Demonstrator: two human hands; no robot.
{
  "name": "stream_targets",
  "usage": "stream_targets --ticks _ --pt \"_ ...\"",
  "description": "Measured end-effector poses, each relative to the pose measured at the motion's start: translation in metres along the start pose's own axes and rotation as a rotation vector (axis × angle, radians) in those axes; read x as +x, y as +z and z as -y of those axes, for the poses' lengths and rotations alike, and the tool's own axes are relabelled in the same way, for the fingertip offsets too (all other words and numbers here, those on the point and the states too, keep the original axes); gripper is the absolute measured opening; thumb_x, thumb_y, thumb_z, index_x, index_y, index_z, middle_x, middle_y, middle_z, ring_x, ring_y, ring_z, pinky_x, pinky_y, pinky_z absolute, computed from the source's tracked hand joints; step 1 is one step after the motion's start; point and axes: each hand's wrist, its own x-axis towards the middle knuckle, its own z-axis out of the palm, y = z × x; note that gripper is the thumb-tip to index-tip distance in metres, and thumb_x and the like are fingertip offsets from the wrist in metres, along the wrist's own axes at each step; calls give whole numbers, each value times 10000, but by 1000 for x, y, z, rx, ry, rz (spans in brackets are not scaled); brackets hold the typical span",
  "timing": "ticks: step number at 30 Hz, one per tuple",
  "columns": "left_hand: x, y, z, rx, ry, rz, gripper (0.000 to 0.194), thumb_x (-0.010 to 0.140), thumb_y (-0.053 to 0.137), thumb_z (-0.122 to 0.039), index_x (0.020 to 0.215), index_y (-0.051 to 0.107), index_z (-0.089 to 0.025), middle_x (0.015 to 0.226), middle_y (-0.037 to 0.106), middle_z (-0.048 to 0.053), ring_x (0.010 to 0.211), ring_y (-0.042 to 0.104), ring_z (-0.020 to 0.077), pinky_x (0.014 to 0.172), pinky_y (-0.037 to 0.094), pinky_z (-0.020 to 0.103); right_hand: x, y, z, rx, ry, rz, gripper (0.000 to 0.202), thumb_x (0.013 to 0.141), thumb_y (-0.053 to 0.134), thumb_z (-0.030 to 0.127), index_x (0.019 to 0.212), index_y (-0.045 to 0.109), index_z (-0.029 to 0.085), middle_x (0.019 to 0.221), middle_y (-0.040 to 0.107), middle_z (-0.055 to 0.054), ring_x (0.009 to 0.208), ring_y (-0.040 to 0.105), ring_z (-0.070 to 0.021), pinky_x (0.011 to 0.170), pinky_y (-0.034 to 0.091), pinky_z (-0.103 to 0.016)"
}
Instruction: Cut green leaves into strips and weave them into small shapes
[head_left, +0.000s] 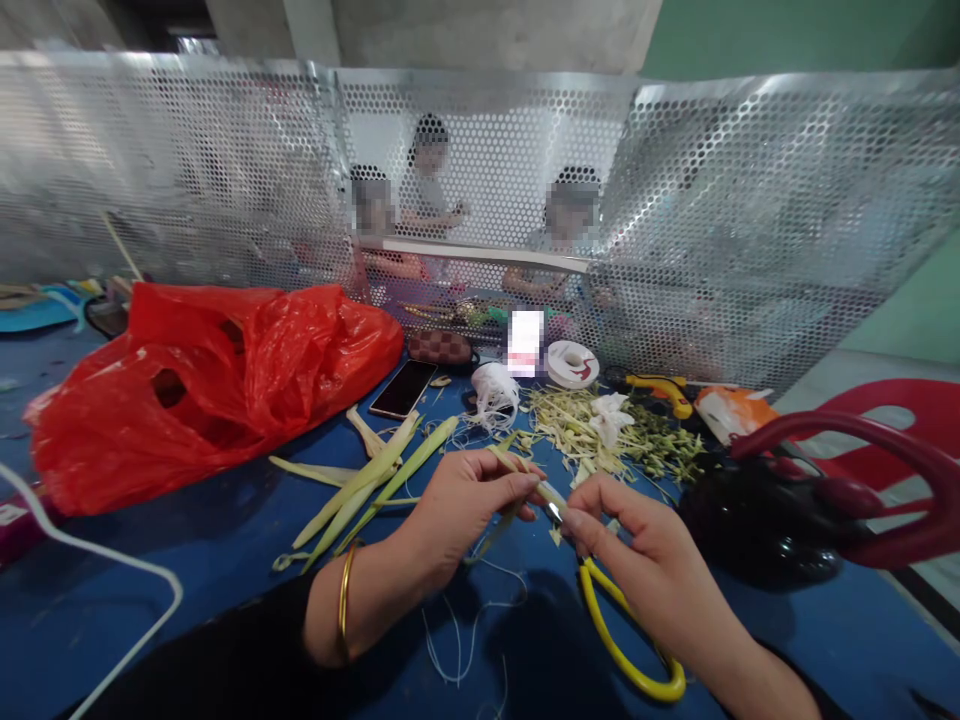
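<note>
A narrow pale green leaf strip [551,494] runs between my two hands over the blue table. My left hand [469,505], with a gold bangle at the wrist, pinches it between thumb and fingers. My right hand [637,540] is closed at the strip's right end, thumb against forefinger; its exact grip is partly hidden. Scissors with yellow handles [619,655] lie beneath my right hand, a bit of metal showing near the fingertips. White thread [469,640] trails loosely on the table below. Several long green leaf strips [367,480] lie left of my left hand.
A red plastic bag [225,390] fills the left side. Behind my hands are a phone [403,388], bundled white thread [495,393], a white spool [572,365] and leaf scraps [570,425]. A black kettle [765,525] stands right. Perforated metal screen [480,150] closes the back; people sit beyond.
</note>
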Motion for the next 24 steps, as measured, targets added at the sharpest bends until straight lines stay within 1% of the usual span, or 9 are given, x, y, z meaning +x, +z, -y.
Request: stream_targets --ticks 2,4,6,9,12,16,18,20,24 --pt "0 1 0 11 21 -15 136 723 717 -213 619 678 -136 866 685 62 648 594 112 632 477 247 -2 1 0 -18 -30 17 245 893 517 348 686 541 219 622 532 23 599 495 -142 574 401 -259" --pt "0 1 0 20 4 -17 130 729 714 -207 628 682 -132 841 687 62 645 597 111 627 475 241 -3 1 0 -14 -40 23 243 893 519 348 689 544 220 624 536 24 600 497 -142 577 398 -258" --pt "1 -1 -1 14 -53 11 127 752 713 -247 716 707 -126 795 698 62 630 609 109 646 473 242 -1 -1 0 10 -16 30 277 901 503 359 664 529 219 617 543 22 600 508 -143 585 403 -258" --pt "2 -4 -2 -13 -121 80 273 808 668 -372 889 716 -116 774 715 77 635 642 128 680 481 262 4 -5 -2 20 37 49 322 927 459 387 659 520 218 632 554 15 619 518 -148 599 405 -260" --pt "0 -5 -4 -27 -132 114 332 802 671 -412 933 708 -109 829 724 91 637 652 130 683 489 265 8 -6 -5 24 72 75 336 949 418 414 705 539 216 662 564 11 642 520 -151 610 396 -264" --pt "-1 -2 -2 -40 -112 47 235 694 777 -279 852 707 -121 784 695 37 604 627 105 650 496 244 8 -2 -7 47 82 151 347 930 456 422 667 528 209 644 554 11 649 519 -153 626 397 -268" --pt "-1 -1 0 -34 -85 8 160 690 767 -231 791 702 -126 777 677 21 579 612 91 625 495 236 6 1 -7 17 59 153 339 918 484 410 647 510 209 617 518 23 618 489 -145 603 383 -265" --pt "0 1 0 -16 -57 -18 94 699 744 -199 715 688 -126 826 679 28 557 599 78 603 492 233 4 2 -6 -24 4 140 329 916 493 389 641 501 210 603 498 30 598 469 -140 585 365 -264" --pt "2 2 2 -3 -55 -35 75 711 713 -168 669 676 -119 890 689 49 529 587 65 587 498 238 1 1 -5 -94 -90 119 318 911 501 360 632 493 208 597 497 29 606 471 -144 597 357 -273"
